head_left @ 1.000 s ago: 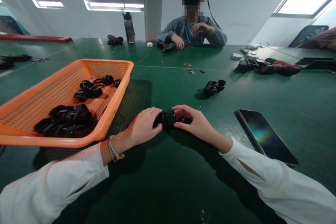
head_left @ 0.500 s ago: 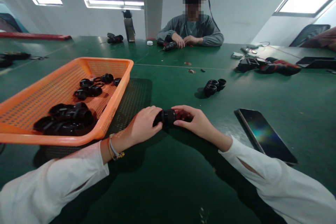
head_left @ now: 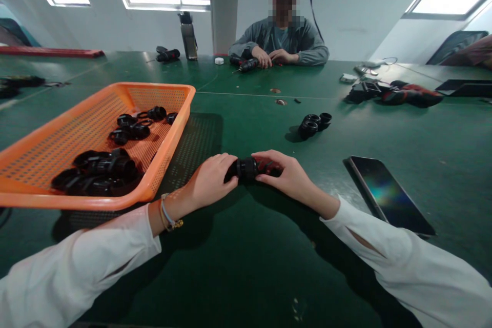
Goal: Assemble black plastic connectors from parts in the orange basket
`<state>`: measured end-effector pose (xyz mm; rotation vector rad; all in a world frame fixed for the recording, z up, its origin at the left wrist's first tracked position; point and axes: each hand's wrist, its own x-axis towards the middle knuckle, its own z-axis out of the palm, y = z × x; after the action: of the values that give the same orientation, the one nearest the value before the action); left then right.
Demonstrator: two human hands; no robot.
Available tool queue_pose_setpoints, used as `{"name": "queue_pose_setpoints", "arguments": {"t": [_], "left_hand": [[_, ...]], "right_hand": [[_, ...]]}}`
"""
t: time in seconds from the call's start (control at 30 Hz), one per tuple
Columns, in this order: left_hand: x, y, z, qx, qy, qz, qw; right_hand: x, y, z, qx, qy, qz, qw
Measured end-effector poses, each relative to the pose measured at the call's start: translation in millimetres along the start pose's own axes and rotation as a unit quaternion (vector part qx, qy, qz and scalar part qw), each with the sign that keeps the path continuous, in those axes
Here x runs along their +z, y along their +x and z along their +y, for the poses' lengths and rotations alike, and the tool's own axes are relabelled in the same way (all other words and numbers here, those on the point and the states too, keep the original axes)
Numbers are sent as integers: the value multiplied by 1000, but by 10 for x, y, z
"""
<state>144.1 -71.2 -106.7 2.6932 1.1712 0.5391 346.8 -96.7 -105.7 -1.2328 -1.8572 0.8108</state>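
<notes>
A black ribbed cylindrical fitting [head_left: 247, 168] lies level between my two hands, just above or on the green table [head_left: 238, 256]. My left hand [head_left: 213, 178] is closed around its left end, thumb toward me. At the right end, the fingers and thumb of my right hand [head_left: 282, 174] grip the fitting, curled around a dark, shiny part. Both ends are partly hidden by my fingers. Beyond my right hand stands a small cluster of black ring-shaped parts [head_left: 315, 125].
An orange perforated basket [head_left: 151, 184] with several black fittings [head_left: 102, 170] stands at left. A phone [head_left: 390, 195] lies at right. Across the table sits a person [head_left: 280, 41] with hands near a power drill [head_left: 248, 65]. Tools [head_left: 395, 93] lie at far right, a bottle [head_left: 188, 38] behind.
The view has shifted very slightly. Both hands keep their hold on the black fitting in nearly the same place.
</notes>
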Motion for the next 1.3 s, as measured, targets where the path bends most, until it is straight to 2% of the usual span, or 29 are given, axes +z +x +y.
{"name": "queue_pose_setpoints", "arguments": {"t": [0.47, 1.3], "left_hand": [[0, 6, 0, -7, 1, -7, 1000], [-1, 15, 7, -14, 1, -21, 1000]], "right_hand": [[15, 9, 27, 17, 39, -3, 999], [11, 7, 11, 31, 34, -8, 999]]}}
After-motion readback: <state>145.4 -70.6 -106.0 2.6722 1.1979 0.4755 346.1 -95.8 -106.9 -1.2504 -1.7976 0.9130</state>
